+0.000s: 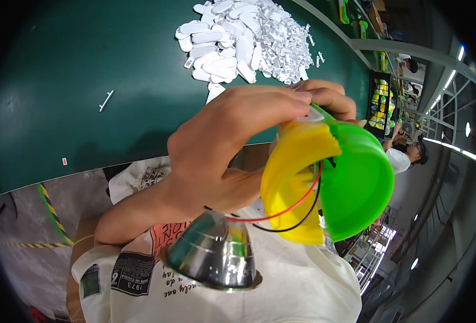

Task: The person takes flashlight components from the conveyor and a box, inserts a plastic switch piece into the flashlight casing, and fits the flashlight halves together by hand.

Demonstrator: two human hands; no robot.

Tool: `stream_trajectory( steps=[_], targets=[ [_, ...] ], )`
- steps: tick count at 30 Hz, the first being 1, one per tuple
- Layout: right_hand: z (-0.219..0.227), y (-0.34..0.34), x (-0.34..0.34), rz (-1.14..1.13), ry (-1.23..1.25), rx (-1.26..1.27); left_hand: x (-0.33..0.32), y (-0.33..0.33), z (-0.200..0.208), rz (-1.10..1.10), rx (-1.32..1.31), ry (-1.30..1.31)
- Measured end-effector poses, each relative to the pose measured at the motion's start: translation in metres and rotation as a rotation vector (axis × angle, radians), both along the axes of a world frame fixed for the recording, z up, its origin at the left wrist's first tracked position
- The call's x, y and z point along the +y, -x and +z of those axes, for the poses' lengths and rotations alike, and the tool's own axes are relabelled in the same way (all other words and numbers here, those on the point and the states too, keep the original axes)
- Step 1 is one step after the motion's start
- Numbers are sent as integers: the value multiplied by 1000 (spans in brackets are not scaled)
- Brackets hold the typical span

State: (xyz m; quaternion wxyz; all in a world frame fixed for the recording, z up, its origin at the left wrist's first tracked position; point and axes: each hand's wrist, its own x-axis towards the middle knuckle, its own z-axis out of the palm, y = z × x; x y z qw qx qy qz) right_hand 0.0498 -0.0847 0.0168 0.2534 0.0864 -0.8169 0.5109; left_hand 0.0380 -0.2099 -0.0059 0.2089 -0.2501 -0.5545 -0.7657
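Note:
A flashlight housing with a yellow half (283, 172) and a bright green half (359, 183) is held up close in front of me. My left hand (211, 134) has its fingers bent over the housing's top edge, pressing near a small white plastic piece (314, 114). Behind that edge my right hand (329, 96) curls around the green half; most of it is hidden. A red wire and a black wire run out of the housing to a shiny silver reflector cup (216, 253), which dangles below my left hand.
On the green table (87, 64) lies a heap of white plastic parts (227, 40), large flat ones beside many tiny ones. One thin white part (106, 100) lies apart. A black crate (379, 102) holds yellow and green pieces. Another person (407, 156) is at the right.

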Motion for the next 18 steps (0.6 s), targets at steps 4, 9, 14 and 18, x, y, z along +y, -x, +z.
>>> stream_trajectory(
  steps=[4, 9, 14, 18],
  targets=[
    [-2, 3, 4, 58, 41, 23, -2, -3, 6, -22, -109, -131],
    [0, 3, 0, 64, 61, 31, -20, 3, 4, -99, -37, 25],
    [-3, 5, -3, 66, 68, 78, -19, -1, 5, -163, -42, 47],
    [-9, 10, -5, 94, 72, 106, -21, -5, 5, -178, -132, 1]
  ],
)
